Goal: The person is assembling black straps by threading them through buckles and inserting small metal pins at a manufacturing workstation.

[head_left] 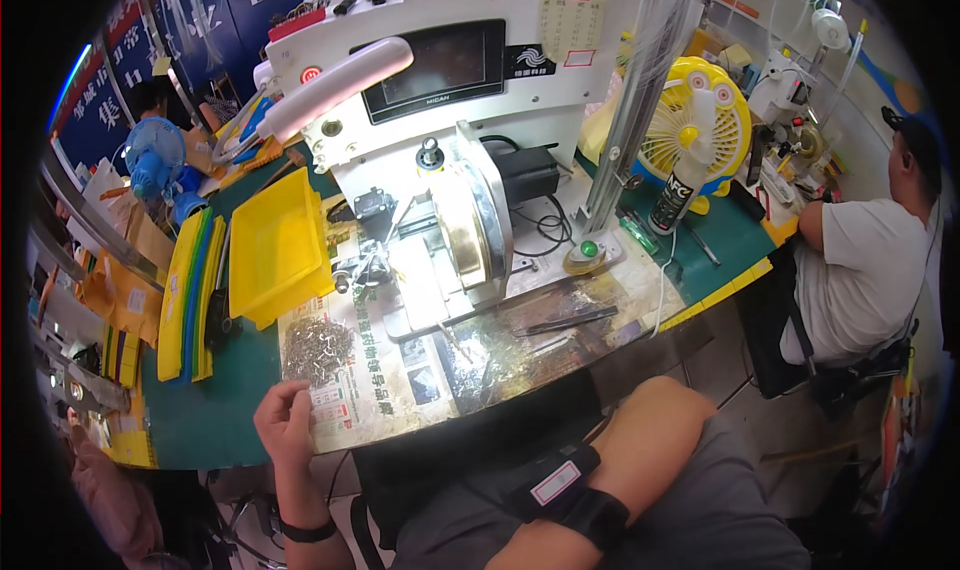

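Note:
My left hand point(285, 420) is at the table's front edge with its fingers curled closed. What it holds, if anything, is hidden. Just beyond it, a pile of small shiny metal pieces point(318, 351) lies on a printed paper sheet point(365, 395). My right forearm point(650, 450) is bent low over my lap. A black wristband point(597, 520) and a black box with a white label point(555, 482) are on or against it. My right hand point(540, 552) is cut off by the lower edge, its fingers out of sight.
Ahead stands a white machine point(330, 100) with a dark screen and a lit round wheel point(470, 220). Yellow trays point(275, 245) are left of it. Black tweezers point(570, 320) lie in front. Rightward are a spray can point(675, 200), a yellow fan point(695, 130) and a seated person point(865, 230).

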